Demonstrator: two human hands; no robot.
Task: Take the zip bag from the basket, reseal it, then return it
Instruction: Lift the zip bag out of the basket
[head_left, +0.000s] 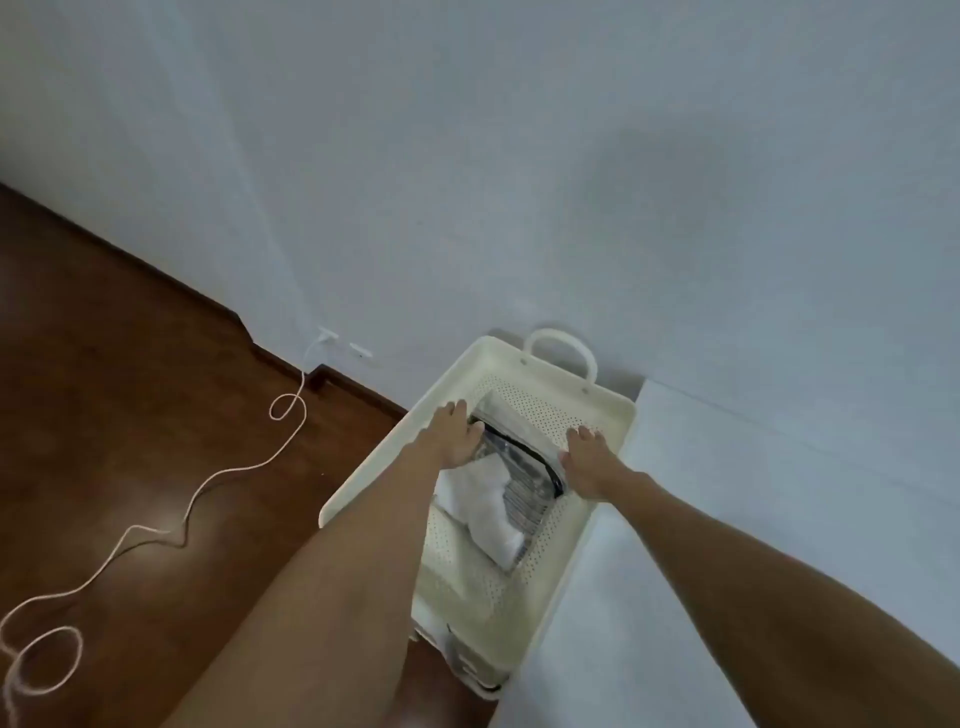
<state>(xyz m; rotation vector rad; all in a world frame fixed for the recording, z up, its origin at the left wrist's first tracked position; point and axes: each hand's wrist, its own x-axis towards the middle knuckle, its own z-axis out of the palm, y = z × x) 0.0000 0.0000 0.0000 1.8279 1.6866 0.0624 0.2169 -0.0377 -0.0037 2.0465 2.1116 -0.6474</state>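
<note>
Both forearms reach down; left hand (453, 435) and right hand (589, 461) fingers grasp zip bag (524, 467) inside basket (613, 415) on wooden floor (130, 415).

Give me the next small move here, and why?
Probably lift the zip bag straight up out of the basket. Both the left hand and right hand are on its far end, one per corner, and it lies inside the basket. Whether it is already resealed cannot be told.

Dark wood floor (104, 415) w/ a white cable (228, 470) snaking across it, looped in places, up to a plug (328, 336) low on the pale wall (519, 156) above the floor.
</note>
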